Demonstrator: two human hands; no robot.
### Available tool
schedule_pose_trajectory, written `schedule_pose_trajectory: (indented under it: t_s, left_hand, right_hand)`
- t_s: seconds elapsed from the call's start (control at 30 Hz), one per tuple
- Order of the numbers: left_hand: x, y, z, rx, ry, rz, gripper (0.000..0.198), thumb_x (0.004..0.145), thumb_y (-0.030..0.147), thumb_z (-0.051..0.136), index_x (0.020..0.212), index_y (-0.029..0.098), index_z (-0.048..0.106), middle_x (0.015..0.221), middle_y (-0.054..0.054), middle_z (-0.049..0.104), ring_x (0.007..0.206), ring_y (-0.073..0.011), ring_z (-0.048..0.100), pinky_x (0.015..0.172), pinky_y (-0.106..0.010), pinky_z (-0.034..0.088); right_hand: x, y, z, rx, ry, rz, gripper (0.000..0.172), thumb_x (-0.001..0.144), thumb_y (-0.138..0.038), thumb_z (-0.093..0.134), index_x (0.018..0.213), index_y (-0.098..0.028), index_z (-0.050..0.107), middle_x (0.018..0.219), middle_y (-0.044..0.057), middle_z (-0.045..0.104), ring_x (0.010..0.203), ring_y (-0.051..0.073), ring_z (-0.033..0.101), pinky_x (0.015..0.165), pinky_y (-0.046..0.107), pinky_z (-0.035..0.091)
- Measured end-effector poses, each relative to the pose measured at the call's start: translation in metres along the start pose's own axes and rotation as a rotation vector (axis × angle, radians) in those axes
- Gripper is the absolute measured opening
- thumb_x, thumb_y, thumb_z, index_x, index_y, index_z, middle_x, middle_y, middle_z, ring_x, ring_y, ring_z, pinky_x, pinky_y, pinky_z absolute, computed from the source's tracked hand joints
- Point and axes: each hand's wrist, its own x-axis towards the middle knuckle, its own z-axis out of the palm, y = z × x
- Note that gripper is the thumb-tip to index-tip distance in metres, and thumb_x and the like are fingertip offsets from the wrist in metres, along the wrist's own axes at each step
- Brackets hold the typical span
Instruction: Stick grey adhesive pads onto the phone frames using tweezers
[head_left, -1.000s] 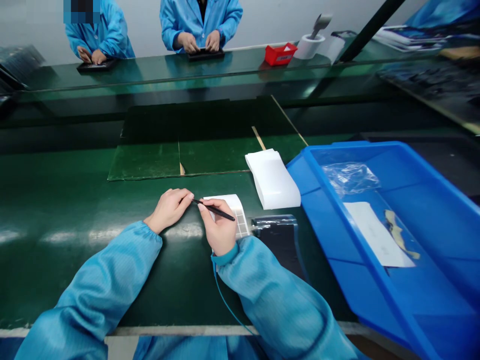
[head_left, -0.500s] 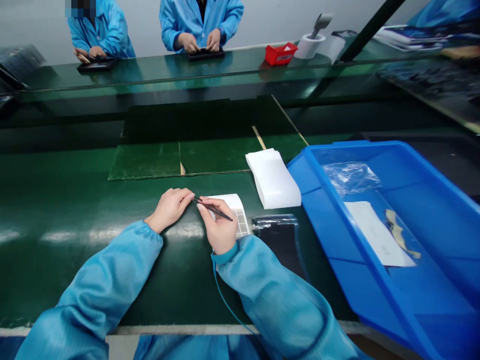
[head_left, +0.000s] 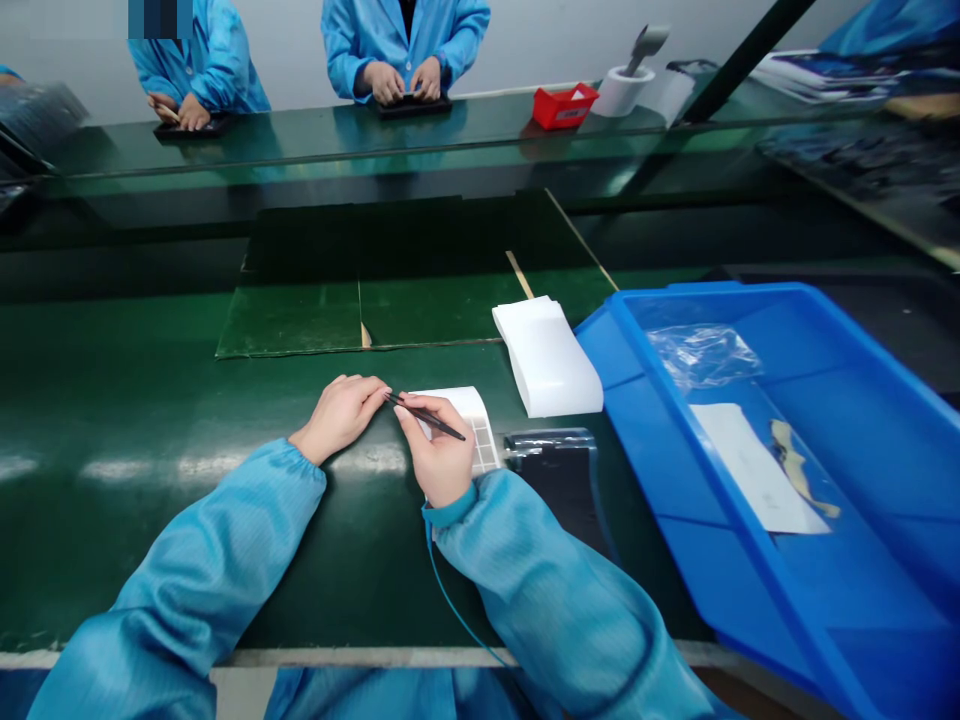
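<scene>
My right hand (head_left: 435, 450) pinches black tweezers (head_left: 426, 416), their tips pointing left. Those tips meet the fingertips of my left hand (head_left: 339, 417), whose fingers are curled together. Anything tiny at that spot is too small to make out. A white label sheet (head_left: 466, 422) with a grey grid lies partly under my right hand. To its right is a dark item in a clear plastic bag (head_left: 556, 478). Both hands rest just above the green mat bench (head_left: 150, 400).
A blue plastic bin (head_left: 720, 288) at right holds clear film and white paper. A white foam block (head_left: 546, 358) lies beyond my hands. A blue cord (head_left: 442, 590) runs from my right cuff. Co-workers (head_left: 405, 40) in blue work across a further bench.
My hands have barely moved, and the tweezers sit at a slightly different angle. Across the far bench, a co-worker's hands have shifted a little.
</scene>
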Motion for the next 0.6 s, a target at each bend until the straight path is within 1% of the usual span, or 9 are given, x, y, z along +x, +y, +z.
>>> schedule_pose_trajectory:
  t_s: [0.23,0.47,0.6]
  left_hand:
    - [-0.0005,0.0021,-0.0009,-0.041,0.022,-0.026,0.033,0.105,0.038,0.036,0.092,0.023,0.062,0.087,-0.001,0.070,0.081,-0.0173,0.062,0.080,-0.032,0.041]
    - [0.0001,0.0012,0.0002,-0.011,0.011,-0.015,0.029,0.104,0.035,0.040,0.095,0.023,0.064,0.092,-0.001,0.072,0.084,-0.0180,0.063,0.080,-0.032,0.041]
    - [0.0001,-0.0005,0.0015,0.008,0.008,-0.004,0.027,0.104,0.034,0.041,0.096,0.024,0.065,0.093,-0.001,0.072,0.085,-0.0185,0.063,0.080,-0.033,0.041]
  right_hand:
    - [0.0012,0.0011,-0.0019,-0.067,-0.002,0.008,0.008,0.083,-0.027,0.075,0.089,-0.022,0.072,0.091,0.005,0.077,0.086,0.022,0.073,0.083,0.039,0.061]
    - [0.0002,0.0023,-0.0007,-0.001,0.009,0.007,0.010,0.083,-0.027,0.076,0.091,-0.022,0.072,0.095,0.006,0.077,0.092,0.023,0.074,0.088,0.041,0.062]
    - [0.0005,0.0015,0.0001,0.016,0.004,0.006,0.010,0.082,-0.026,0.077,0.091,-0.022,0.073,0.096,0.006,0.077,0.093,0.023,0.074,0.087,0.041,0.062]
